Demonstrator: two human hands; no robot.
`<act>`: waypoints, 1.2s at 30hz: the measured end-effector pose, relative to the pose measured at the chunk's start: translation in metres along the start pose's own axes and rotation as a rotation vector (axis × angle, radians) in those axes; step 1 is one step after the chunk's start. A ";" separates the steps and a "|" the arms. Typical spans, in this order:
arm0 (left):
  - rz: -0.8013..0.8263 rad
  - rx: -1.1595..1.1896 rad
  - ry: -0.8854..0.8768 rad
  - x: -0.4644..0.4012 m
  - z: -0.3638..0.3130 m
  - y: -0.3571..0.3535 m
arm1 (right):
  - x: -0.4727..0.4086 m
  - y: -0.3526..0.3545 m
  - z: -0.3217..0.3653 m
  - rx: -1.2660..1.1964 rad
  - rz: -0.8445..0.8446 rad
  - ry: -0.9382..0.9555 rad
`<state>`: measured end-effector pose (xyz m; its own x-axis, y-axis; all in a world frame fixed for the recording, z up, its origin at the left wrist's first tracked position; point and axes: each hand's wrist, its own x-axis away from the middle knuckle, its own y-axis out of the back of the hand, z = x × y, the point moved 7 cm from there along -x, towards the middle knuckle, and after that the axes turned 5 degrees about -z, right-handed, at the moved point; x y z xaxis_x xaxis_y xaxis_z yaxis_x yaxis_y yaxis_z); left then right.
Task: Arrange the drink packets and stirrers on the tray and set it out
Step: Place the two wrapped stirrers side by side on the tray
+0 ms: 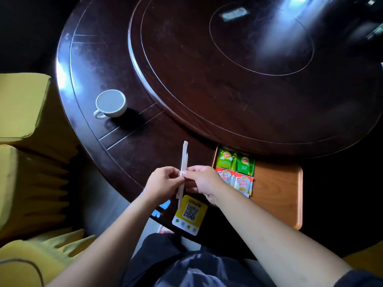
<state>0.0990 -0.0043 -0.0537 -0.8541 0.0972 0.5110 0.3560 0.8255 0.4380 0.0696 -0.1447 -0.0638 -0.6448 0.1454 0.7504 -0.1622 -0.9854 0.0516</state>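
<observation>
White wrapped stirrers [183,162] pinched upright between left hand [163,182] and right hand [204,181], above dark round table [124,141]. Wooden tray [277,189] set at table edge, just right of hands. Two green tea packets [235,161] and two red creamer packets [238,181] laid at tray's left end, touching. White cup [110,103] stood well apart, far left. Yellow QR card [189,214] seen below hands.

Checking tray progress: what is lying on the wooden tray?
On the wooden tray: two green tea packets, two red creamer packets. The right hand covers its near-left corner.
</observation>
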 end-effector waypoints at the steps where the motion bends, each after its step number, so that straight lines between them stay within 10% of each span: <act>1: 0.030 0.040 -0.012 0.000 -0.003 0.001 | 0.002 0.003 0.003 -0.036 0.004 0.013; 10: 0.222 0.319 0.028 0.010 -0.053 -0.043 | 0.026 0.064 0.020 -0.119 -0.061 0.152; 36: 0.300 -0.362 -0.019 0.014 -0.117 -0.263 | 0.033 0.312 -0.057 0.190 -0.615 0.061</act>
<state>0.0382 -0.2850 -0.0748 -0.6987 0.3149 0.6424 0.6948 0.5127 0.5045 -0.0452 -0.4427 -0.0604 -0.5185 0.6876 0.5082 -0.3838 -0.7183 0.5803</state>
